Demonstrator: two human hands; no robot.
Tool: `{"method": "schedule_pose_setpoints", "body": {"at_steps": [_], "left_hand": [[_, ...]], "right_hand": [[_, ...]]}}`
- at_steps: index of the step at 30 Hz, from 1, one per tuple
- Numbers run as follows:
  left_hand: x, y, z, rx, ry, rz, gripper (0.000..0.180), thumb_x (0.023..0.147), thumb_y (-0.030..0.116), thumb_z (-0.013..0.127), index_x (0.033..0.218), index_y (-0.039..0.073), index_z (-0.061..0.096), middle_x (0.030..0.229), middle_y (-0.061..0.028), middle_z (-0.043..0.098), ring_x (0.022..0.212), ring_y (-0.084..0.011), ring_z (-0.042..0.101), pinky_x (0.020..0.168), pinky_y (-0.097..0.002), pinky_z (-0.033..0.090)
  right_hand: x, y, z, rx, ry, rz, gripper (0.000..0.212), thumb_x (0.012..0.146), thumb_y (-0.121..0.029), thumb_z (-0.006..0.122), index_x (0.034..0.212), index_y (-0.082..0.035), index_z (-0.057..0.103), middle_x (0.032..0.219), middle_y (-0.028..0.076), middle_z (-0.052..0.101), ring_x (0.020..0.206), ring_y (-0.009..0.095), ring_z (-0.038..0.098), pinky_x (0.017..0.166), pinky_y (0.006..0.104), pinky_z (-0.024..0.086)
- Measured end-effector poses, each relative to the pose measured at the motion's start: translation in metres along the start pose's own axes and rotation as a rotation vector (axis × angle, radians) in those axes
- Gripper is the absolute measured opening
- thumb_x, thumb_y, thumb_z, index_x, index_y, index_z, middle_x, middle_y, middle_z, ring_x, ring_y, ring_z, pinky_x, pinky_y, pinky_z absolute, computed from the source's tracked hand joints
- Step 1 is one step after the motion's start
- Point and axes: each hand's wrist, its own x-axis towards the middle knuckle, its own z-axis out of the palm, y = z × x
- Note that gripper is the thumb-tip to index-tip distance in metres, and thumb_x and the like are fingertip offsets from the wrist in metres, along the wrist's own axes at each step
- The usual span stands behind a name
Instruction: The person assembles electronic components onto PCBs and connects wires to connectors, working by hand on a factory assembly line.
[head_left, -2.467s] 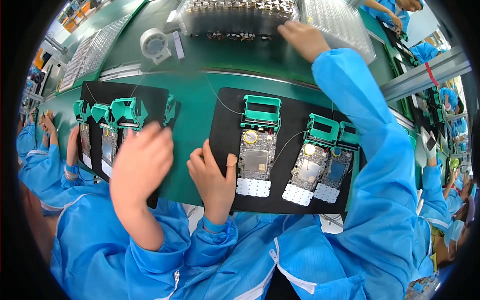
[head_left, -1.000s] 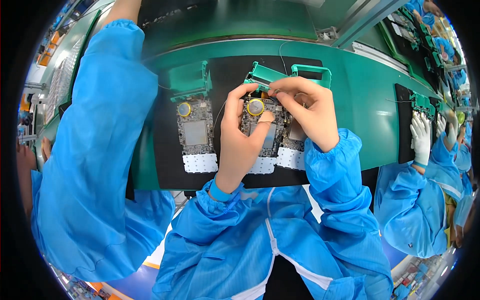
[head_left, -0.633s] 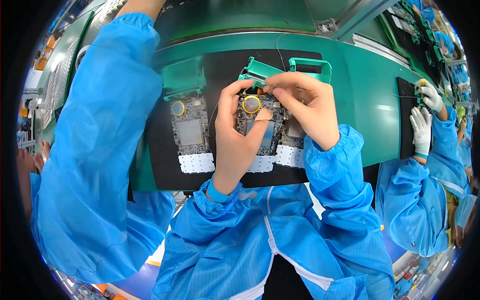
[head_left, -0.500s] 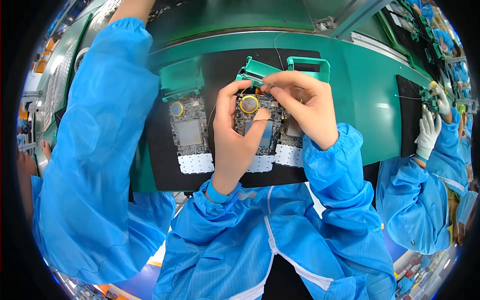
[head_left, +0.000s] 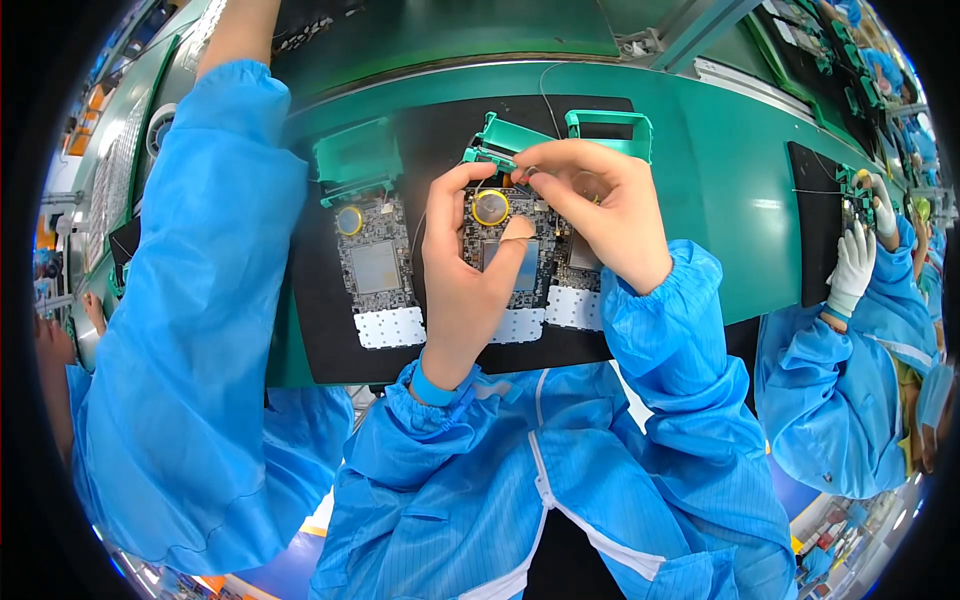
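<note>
Beneath my hands lies the middle circuit board point(head_left: 497, 252), with a round yellow-rimmed coin cell point(head_left: 490, 208) and a white perforated lower end. My left hand point(head_left: 465, 270) grips this board, thumb across its face, index fingertip against the green plastic frame point(head_left: 516, 136) tilted at its top. My right hand point(head_left: 610, 205) is closed in a pinch at that frame's lower edge; whatever sits in its fingertips is too small and hidden to name. A second board point(head_left: 375, 265) with its own green frame point(head_left: 358, 160) rests to the left. A third board point(head_left: 575, 306) is partly covered by my right hand.
Black mat point(head_left: 340, 330) lies on the green tabletop point(head_left: 730, 210). A third green frame point(head_left: 610, 128) stands behind my right hand. A co-worker's blue sleeve point(head_left: 200, 300) reaches across at the left. Gloved hands point(head_left: 852, 265) work over another board at the far right.
The whole view has shifted slightly. My hands keep nearly the same grip at the frame and board. The co-worker's arm on the left has moved a little.
</note>
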Motion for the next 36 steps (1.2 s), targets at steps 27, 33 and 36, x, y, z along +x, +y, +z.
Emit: {"method": "schedule_pose_setpoints", "body": {"at_steps": [27,33,36], "left_hand": [[0.008,-0.010,0.007,0.019,0.092,0.043,0.025,0.083,0.000,0.056,0.105,0.001,0.045,0.084,-0.0049,0.055,0.074,-0.0080,0.052,0.065,-0.0223,0.042],[0.009,-0.009,0.013,-0.015,0.117,0.045,0.028,0.081,0.000,0.058,0.102,0.002,0.041,0.081,-0.0056,0.055,0.071,-0.0060,0.051,0.059,-0.0204,0.042],[0.009,-0.009,0.014,-0.055,0.117,0.059,0.028,0.079,-0.002,0.058,0.100,0.002,0.040,0.081,-0.0056,0.055,0.072,-0.0062,0.051,0.060,-0.0203,0.042]], "right_hand": [[-0.005,-0.004,0.007,-0.344,0.062,-0.340,0.026,0.071,0.006,0.062,0.093,-0.007,0.067,0.075,0.001,0.059,0.051,0.008,0.037,0.045,0.0226,0.030],[-0.005,-0.009,0.008,-0.243,0.063,-0.176,0.023,0.070,0.004,0.060,0.090,-0.007,0.066,0.078,-0.002,0.059,0.052,0.005,0.031,0.046,0.0217,0.026],[-0.005,-0.009,0.011,-0.236,0.061,-0.137,0.025,0.070,0.004,0.058,0.093,-0.006,0.063,0.081,-0.002,0.059,0.054,0.005,0.033,0.047,0.0216,0.027]]}}
